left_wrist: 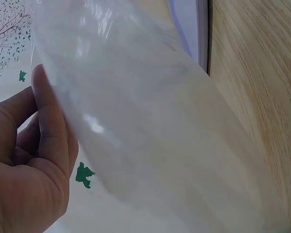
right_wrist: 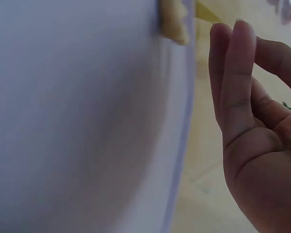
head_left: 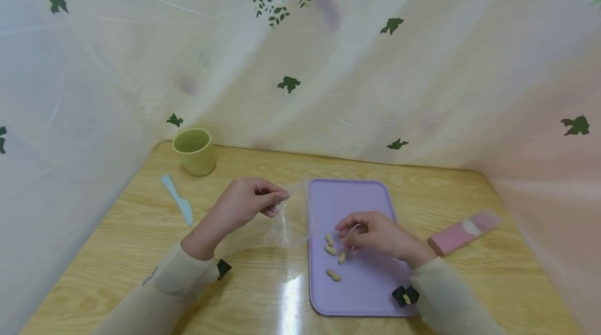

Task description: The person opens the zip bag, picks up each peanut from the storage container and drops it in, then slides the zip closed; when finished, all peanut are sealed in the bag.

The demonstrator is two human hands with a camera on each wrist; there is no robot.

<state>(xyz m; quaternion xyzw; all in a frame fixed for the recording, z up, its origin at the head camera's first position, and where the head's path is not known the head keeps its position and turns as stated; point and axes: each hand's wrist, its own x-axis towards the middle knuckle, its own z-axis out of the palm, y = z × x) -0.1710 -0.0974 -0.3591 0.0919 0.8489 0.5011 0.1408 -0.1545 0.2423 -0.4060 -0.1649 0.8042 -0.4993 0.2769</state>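
My left hand [head_left: 244,203] pinches the edge of a clear plastic bag [head_left: 288,223] between thumb and fingers, left of a purple tray [head_left: 368,293]. In the left wrist view the bag [left_wrist: 136,111] spreads out wide beside the hand. Several peanuts in their shells [head_left: 333,275] lie on the tray's left half. Just right of them my right hand [head_left: 377,233] hovers over the tray, its fingers loosely bent. Seen from the right wrist, nothing sits between those fingers [right_wrist: 238,92], and one peanut [right_wrist: 173,24] shows near the tray's edge.
A green cup [head_left: 194,152] stands at the back left of the wooden table, with a light blue plastic knife [head_left: 177,199] in front of it. To the tray's right lies a pink packet [head_left: 462,233] with a clear end. Printed cloth hangs behind and at both sides.
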